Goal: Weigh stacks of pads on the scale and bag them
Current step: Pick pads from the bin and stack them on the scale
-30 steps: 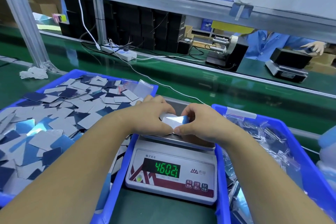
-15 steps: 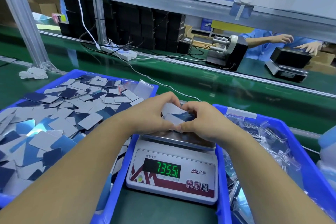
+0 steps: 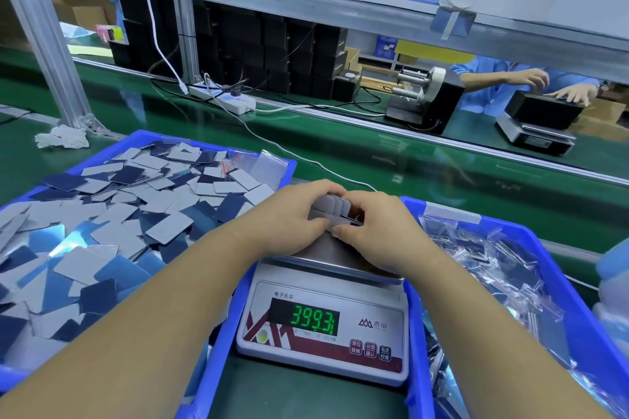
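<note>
A white digital scale (image 3: 323, 333) stands between two blue bins, and its green display reads 399.3. Over its steel pan (image 3: 326, 257) both hands grip one stack of grey pads (image 3: 335, 213) from opposite sides. My left hand (image 3: 292, 218) curls round the stack's left end. My right hand (image 3: 371, 224) curls round its right end. The stack is fanned, its edges showing between the fingers. Whether the stack touches the pan is hidden by the hands.
The blue bin (image 3: 218, 343) on the left is heaped with several loose grey and blue pads (image 3: 112, 214) and clear bags (image 3: 269, 167). The blue bin (image 3: 558, 282) on the right holds bagged pads (image 3: 483, 262). Beyond lie a green conveyor (image 3: 408, 160), a power strip (image 3: 224, 100) and another worker's hands (image 3: 544, 85).
Both hands lifted the pad stack slightly and squared it upright between the fingers. The scale reading fell from 4602 to 735.5 to 399.3.
</note>
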A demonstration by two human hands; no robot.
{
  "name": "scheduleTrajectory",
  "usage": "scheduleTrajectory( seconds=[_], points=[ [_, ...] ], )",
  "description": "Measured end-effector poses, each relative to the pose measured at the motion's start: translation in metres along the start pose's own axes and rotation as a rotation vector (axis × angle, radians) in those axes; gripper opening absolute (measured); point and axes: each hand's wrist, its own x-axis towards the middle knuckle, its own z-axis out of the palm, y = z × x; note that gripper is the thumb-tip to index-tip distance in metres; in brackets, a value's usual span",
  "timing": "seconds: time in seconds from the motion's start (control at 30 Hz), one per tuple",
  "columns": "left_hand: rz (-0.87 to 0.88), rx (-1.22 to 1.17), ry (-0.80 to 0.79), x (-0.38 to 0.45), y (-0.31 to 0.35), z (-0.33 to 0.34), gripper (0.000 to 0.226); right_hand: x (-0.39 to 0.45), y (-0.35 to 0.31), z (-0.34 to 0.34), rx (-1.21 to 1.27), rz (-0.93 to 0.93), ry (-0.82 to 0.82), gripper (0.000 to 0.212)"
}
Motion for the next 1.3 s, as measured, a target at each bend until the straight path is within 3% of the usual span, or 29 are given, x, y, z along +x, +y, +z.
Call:
scheduleTrajectory(
  seconds=[0.1, 0.27, 0.4, 0.53, 0.67, 0.8, 1.0, 1.17, 1.3],
  points=[
    [0.001, -0.055, 0.067, 0.000, 0.000, 0.000, 0.047, 0.002, 0.002, -0.003, 0.058, 0.039, 0.071, 0.015],
    [-0.004, 0.122, 0.005, 0.002, 0.000, 0.004, 0.048, 0.001, 0.000, 0.006, 0.019, 0.041, -0.001, 0.019],
    [-0.050, 0.148, -0.001, 0.001, -0.003, 0.002, 0.060, 0.002, -0.003, 0.012, -0.035, 0.022, 0.011, 0.007],
    [0.076, 0.066, 0.035, -0.003, 0.005, 0.003, 0.075, 0.005, -0.001, 0.012, -0.132, 0.041, 0.020, 0.012],
    [0.057, 0.207, -0.071, -0.001, 0.008, 0.007, 0.079, 0.004, 0.003, 0.012, -0.104, 0.062, 0.027, 0.020],
    [-0.037, 0.263, -0.004, 0.001, 0.004, 0.002, 0.068, 0.004, 0.004, 0.015, -0.007, 0.092, 0.075, 0.023],
    [-0.084, 0.096, 0.073, 0.003, -0.004, 0.000, 0.028, 0.006, 0.004, 0.016, -0.017, 0.037, 0.079, 0.015],
    [-0.081, -0.009, 0.112, 0.004, -0.006, 0.001, 0.020, 0.006, 0.006, 0.014, -0.029, 0.009, 0.094, 0.017],
    [-0.111, -0.087, 0.176, 0.004, -0.006, -0.002, 0.026, 0.006, 0.006, 0.012, 0.037, 0.002, 0.141, 0.016]
  ],
)
